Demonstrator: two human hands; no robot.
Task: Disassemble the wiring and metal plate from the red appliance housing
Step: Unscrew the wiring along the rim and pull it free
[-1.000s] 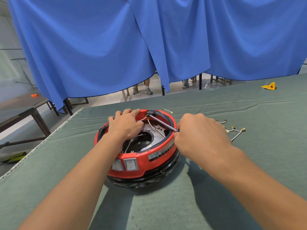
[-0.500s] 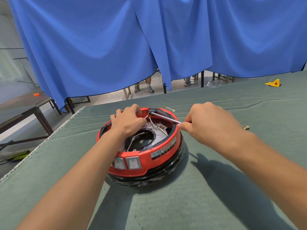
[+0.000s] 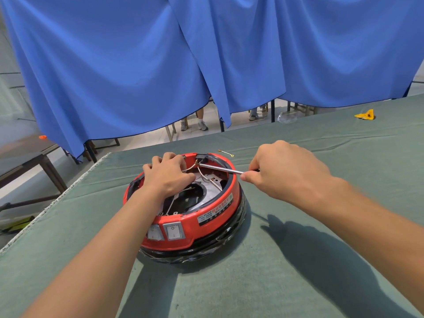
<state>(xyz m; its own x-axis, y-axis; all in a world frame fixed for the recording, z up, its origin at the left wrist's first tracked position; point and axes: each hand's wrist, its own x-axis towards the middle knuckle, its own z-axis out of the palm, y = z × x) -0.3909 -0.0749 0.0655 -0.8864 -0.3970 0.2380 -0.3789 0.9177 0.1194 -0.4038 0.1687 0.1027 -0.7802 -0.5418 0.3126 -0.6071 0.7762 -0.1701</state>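
Housing: the red appliance housing (image 3: pixel 183 216) sits upside down near the left end of the worktop (image 3: pixel 321 260), on a black base wrapped in clear film; two rocker switches (image 3: pixel 166 232) and a printed label (image 3: pixel 215 211) face the camera.
Inside the housing: a metal plate (image 3: pixel 210 188) with a large round opening lines the cavity, and white wires (image 3: pixel 210 180) run over it up to a black connector block (image 3: pixel 202 157) on the far rim.
Left hand: the left hand (image 3: pixel 168 175) lies palm down over the far left of the cavity, fingers curled over the rim; one white wire runs under the fingers, though I cannot tell whether they pinch it.
Right hand: the right hand (image 3: pixel 284 171) hovers just right of the housing, fingers curled round the handle of a screwdriver (image 3: pixel 220 168), whose silver shaft crosses the rim to the connector block.
Worktop: covered in green cloth; a short loose wire with brass terminals (image 3: pixel 226 153) lies just behind the housing, and a yellow object (image 3: pixel 365 115) lies well apart at the far right.
Room: a blue curtain (image 3: pixel 206 53) hangs behind the worktop; below its hem show chair legs and the feet of seated people, and a dark table (image 3: pixel 27 152) stands at the left.
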